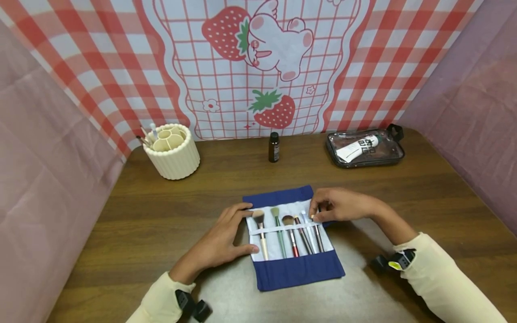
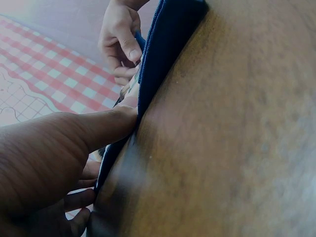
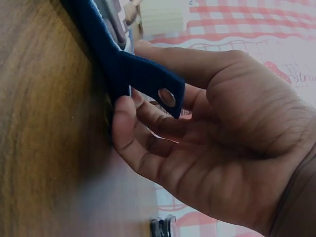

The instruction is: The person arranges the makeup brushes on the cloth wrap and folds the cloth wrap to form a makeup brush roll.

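Observation:
A blue makeup brush roll (image 1: 300,270) lies unfolded on the table, its pale lining facing up. Several makeup brushes (image 1: 280,237) sit side by side under a white elastic band (image 1: 278,229). My left hand (image 1: 221,237) rests on the roll's left edge, fingers extended, thumb lower down on the same edge. At the upper right edge, my right hand (image 1: 340,205) pinches the top of the rightmost brush (image 1: 319,237) between thumb and fingers. In the right wrist view, a blue strap (image 3: 150,84) with a metal snap sticks out beside my right hand's curled fingers.
A cream ribbed holder (image 1: 173,154) with a few thin tools stands at the back left. A small dark bottle (image 1: 273,148) stands at the back middle. At the back right lies a clear, black-edged pouch (image 1: 387,152) with a white tube (image 1: 357,149) inside.

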### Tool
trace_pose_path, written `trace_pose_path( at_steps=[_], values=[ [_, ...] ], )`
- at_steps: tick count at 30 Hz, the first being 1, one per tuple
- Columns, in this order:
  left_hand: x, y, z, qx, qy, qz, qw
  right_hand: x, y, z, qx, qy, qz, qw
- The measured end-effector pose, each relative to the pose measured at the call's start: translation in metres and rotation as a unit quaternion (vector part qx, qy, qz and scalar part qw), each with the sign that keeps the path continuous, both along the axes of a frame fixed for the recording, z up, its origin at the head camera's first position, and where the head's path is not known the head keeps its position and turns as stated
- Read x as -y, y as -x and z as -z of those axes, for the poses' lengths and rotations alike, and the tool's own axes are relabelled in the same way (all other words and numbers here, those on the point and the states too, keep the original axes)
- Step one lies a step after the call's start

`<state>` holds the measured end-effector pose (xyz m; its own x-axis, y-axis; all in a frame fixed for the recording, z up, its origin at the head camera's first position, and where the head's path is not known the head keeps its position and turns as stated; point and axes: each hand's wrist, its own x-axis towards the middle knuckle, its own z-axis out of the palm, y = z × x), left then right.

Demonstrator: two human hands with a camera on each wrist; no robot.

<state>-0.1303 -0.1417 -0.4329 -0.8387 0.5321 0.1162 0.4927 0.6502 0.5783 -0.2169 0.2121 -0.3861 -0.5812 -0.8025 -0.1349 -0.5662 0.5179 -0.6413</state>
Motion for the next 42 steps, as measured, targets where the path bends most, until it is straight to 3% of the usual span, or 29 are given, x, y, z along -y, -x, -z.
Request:
trace_pose_path(
  at_steps=[5, 8, 10, 14, 19, 22, 27, 31, 35, 39, 42],
  values=[
    [0.001, -0.001, -0.001, 0.001, 0.006, 0.001, 1.0000, 0.002, -0.003, -0.005, -0.071, -0.021, -0.007, 0.9972],
    [0.002, -0.001, 0.000, 0.004, 0.017, 0.004, 0.9998, 0.010, -0.013, -0.008, -0.127, -0.016, 0.013, 0.9917],
    [0.003, 0.000, -0.001, -0.001, 0.021, 0.009, 0.9997, 0.019, -0.024, -0.009, -0.142, -0.001, 0.017, 0.9898],
    [0.004, 0.007, -0.005, -0.038, 0.012, 0.019, 0.9990, 0.038, -0.052, -0.013, -0.122, 0.026, -0.010, 0.9921],
    [0.007, 0.019, -0.014, -0.083, 0.014, 0.044, 0.9955, 0.058, -0.086, -0.014, -0.145, 0.029, -0.034, 0.9883],
    [0.008, 0.024, -0.017, -0.096, 0.031, 0.073, 0.9923, 0.066, -0.104, -0.011, -0.105, 0.054, -0.062, 0.9911],
    [0.007, 0.029, -0.018, -0.075, 0.070, 0.111, 0.9885, 0.069, -0.125, -0.004, -0.017, 0.062, -0.108, 0.9921],
    [0.008, 0.030, -0.021, -0.060, 0.086, 0.115, 0.9878, 0.062, -0.126, -0.003, -0.004, 0.054, -0.102, 0.9933],
    [0.009, 0.027, -0.025, -0.072, 0.092, 0.110, 0.9871, 0.049, -0.118, -0.008, -0.008, 0.037, -0.076, 0.9964],
    [0.010, 0.023, -0.028, -0.104, 0.107, 0.110, 0.9826, 0.031, -0.109, -0.015, -0.062, -0.003, -0.026, 0.9977],
    [0.008, 0.017, -0.030, -0.114, 0.111, 0.116, 0.9804, 0.016, -0.101, -0.016, -0.115, -0.033, 0.017, 0.9927]
  ],
)
